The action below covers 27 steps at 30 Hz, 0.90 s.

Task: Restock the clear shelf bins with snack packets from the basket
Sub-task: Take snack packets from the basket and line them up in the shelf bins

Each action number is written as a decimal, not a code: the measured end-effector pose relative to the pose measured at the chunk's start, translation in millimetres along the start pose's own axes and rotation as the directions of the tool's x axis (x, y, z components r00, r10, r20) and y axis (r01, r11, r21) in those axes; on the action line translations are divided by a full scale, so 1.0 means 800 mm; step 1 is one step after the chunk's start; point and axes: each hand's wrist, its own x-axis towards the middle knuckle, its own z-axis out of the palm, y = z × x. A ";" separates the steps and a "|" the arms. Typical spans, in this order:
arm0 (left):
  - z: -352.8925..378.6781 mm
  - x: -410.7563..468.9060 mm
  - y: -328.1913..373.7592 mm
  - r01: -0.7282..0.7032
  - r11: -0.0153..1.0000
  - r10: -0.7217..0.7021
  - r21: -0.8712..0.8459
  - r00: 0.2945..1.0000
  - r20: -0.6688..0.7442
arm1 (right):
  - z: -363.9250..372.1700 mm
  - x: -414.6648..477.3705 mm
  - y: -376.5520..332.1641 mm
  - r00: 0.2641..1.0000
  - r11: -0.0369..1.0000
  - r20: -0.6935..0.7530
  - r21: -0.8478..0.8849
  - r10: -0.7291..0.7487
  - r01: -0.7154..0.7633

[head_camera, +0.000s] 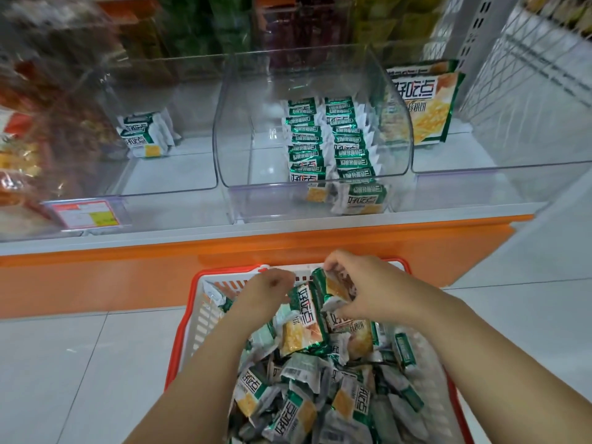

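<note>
Your right hand (362, 290): fingers curled round upright cracker packets (306, 315) in the basket (183, 322). Your left hand (266, 293) braces the bunch, fingers hidden, grip unclear; presumably squaring them for one lift.

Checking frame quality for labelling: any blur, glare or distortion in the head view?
Head view: snack packets in the basket and middle bin read sharp; top-left shelf goods are badly blurred; faint glare streaks on its clear walls; wide-angle bowing bends the orange shelf edge; lighting flat, no hard shadows.
</note>
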 end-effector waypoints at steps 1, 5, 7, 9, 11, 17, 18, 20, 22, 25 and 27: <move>-0.004 -0.009 0.015 0.035 0.982 -0.028 -0.186 0.999 0.040 | -0.006 -0.009 -0.008 1.000 1.000 -0.009 -0.001 -0.020 0.020; -0.013 -0.039 0.046 0.154 0.831 0.017 -0.535 0.954 0.301 | -0.011 -0.024 -0.025 0.984 0.985 -0.090 -0.093 -0.152 0.144; -0.016 -0.052 0.056 0.105 0.801 0.075 -0.589 0.959 0.272 | -0.009 -0.024 -0.026 0.962 0.971 -0.141 -0.098 -0.232 0.219; -0.019 -0.059 0.062 0.050 0.750 0.114 -0.660 0.973 0.203 | -0.013 -0.026 -0.027 0.949 0.969 -0.198 -0.057 -0.246 0.239; -0.024 -0.061 0.067 0.005 0.667 0.141 -0.745 0.981 0.133 | -0.020 -0.027 -0.025 0.938 0.972 -0.275 0.042 -0.210 0.230; -0.039 -0.070 0.090 -0.228 0.641 0.240 -0.733 0.967 -0.090 | -0.041 -0.030 -0.016 0.949 0.823 -0.315 0.542 0.013 0.169; -0.040 -0.072 0.094 -0.263 0.675 0.272 -0.689 0.957 -0.100 | -0.042 -0.030 -0.017 0.950 0.798 -0.312 0.577 0.018 0.175; -0.043 -0.078 0.100 -0.333 0.768 0.328 -0.547 0.938 -0.111 | -0.042 -0.027 -0.018 0.931 0.812 -0.365 0.551 0.027 0.193; -0.050 -0.082 0.109 -0.410 0.838 0.388 -0.361 0.912 -0.135 | -0.043 -0.025 -0.019 0.897 0.821 -0.441 0.527 0.042 0.221; -0.065 -0.086 0.128 -0.480 0.876 0.479 0.046 0.855 -0.201 | -0.046 -0.026 -0.021 0.842 0.830 -0.540 0.473 0.008 0.296; -0.078 -0.086 0.143 -0.481 0.808 0.561 0.341 0.805 -0.192 | -0.048 -0.028 -0.023 0.814 0.841 -0.581 0.430 -0.019 0.327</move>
